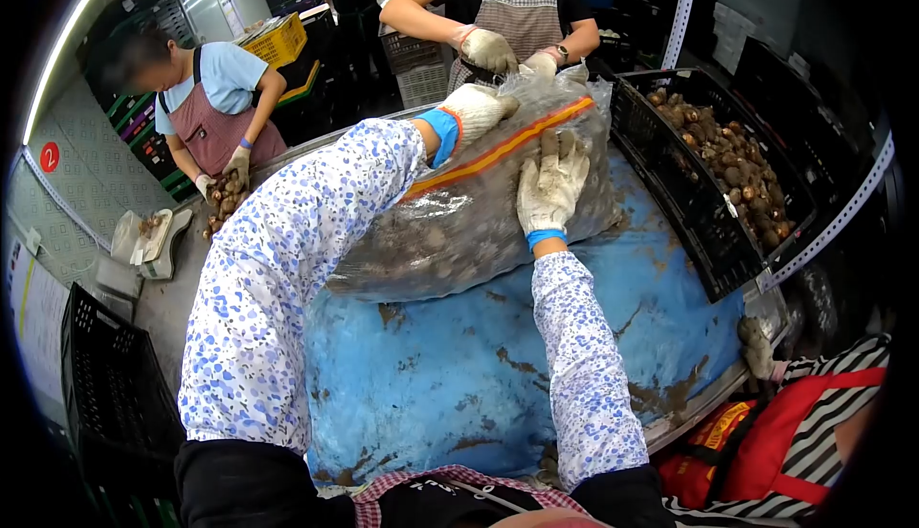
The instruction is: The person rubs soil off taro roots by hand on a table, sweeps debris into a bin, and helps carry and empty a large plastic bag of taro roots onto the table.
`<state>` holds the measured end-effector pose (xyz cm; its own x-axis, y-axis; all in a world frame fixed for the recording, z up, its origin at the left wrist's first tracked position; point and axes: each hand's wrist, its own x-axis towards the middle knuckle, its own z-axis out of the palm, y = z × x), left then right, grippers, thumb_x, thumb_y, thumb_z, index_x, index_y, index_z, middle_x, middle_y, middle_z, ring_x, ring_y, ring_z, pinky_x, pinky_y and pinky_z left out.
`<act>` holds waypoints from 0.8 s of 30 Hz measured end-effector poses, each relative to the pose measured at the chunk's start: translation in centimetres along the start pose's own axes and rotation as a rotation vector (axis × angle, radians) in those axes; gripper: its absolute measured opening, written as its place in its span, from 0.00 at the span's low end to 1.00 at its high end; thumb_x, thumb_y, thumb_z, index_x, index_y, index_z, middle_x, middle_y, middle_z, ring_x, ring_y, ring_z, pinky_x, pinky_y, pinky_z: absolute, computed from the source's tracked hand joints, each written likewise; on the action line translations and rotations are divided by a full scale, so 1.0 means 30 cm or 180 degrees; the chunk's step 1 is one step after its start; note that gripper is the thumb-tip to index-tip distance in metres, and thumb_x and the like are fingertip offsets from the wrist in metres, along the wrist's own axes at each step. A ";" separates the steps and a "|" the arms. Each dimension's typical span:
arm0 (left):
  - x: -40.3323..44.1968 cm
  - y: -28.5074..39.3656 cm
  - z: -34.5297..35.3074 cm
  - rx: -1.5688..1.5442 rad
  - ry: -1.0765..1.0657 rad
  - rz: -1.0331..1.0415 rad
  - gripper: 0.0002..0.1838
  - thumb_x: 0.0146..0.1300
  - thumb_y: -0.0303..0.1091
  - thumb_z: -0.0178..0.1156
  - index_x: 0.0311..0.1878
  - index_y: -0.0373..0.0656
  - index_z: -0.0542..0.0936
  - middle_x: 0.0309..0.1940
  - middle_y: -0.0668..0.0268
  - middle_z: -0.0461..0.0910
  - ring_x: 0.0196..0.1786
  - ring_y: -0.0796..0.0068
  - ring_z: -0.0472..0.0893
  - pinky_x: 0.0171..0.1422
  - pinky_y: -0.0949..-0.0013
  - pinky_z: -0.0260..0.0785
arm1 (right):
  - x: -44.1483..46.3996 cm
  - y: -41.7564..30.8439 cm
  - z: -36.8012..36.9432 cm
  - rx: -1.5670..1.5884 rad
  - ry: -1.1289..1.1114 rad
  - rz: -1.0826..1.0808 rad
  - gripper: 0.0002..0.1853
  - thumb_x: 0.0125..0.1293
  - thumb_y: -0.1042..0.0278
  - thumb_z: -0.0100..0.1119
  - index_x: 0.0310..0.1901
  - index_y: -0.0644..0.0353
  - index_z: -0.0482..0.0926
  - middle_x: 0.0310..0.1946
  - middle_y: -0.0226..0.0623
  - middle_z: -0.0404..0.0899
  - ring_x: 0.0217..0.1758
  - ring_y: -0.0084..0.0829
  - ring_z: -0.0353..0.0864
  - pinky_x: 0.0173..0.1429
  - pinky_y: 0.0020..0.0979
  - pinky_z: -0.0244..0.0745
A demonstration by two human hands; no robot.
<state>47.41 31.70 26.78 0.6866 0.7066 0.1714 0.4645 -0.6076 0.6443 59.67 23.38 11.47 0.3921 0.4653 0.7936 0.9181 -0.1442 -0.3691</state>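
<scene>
A large clear plastic bag (431,250), filled with brown lumpy pieces and marked with an orange and yellow stripe, lies on a blue sheet (431,365) smeared with dirt. Gloved in white, my left hand (479,112) is closed at the bag's upper edge; what its fingers hold is hidden. My right hand (553,181), gloved too, lies with spread fingers on the bag's right part, below the stripe. Across the table, a co-worker's gloved hands (490,49) are at the bag's top end.
A black crate (708,231) of brown root-like pieces (732,159) stands at the right. At the left, a person in a pink apron (225,112) handles similar pieces beside a scale (165,246). An empty black crate (115,384) is at lower left; another person's glove (756,346) is at right.
</scene>
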 end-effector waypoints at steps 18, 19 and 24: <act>-0.037 0.005 -0.045 -0.0041 -0.0336 -0.0376 0.22 0.68 0.47 0.52 0.47 0.35 0.82 0.44 0.56 0.83 0.41 0.69 0.81 0.48 0.68 0.72 | -0.002 -0.001 0.002 0.0011 0.0120 -0.0070 0.30 0.62 0.59 0.57 0.66 0.51 0.65 0.66 0.46 0.62 0.72 0.49 0.55 0.75 0.52 0.45; -0.035 0.001 -0.044 0.0047 -0.0302 -0.0315 0.22 0.68 0.46 0.52 0.47 0.36 0.82 0.44 0.56 0.83 0.42 0.67 0.81 0.49 0.67 0.73 | -0.002 0.001 0.004 0.0022 0.0104 -0.0078 0.31 0.61 0.58 0.58 0.66 0.52 0.65 0.66 0.47 0.61 0.72 0.49 0.55 0.76 0.52 0.44; 0.023 -0.065 -0.021 0.1476 -0.0292 0.0711 0.15 0.68 0.39 0.51 0.49 0.42 0.80 0.43 0.54 0.81 0.44 0.59 0.82 0.49 0.63 0.74 | 0.004 -0.002 0.000 0.0002 0.0031 -0.0028 0.31 0.61 0.59 0.58 0.67 0.51 0.64 0.67 0.46 0.60 0.72 0.48 0.55 0.76 0.52 0.44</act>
<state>46.61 33.60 26.11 0.8338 0.5193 0.1876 0.4857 -0.8514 0.1981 59.64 23.44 11.59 0.3845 0.4581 0.8014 0.9215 -0.1397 -0.3623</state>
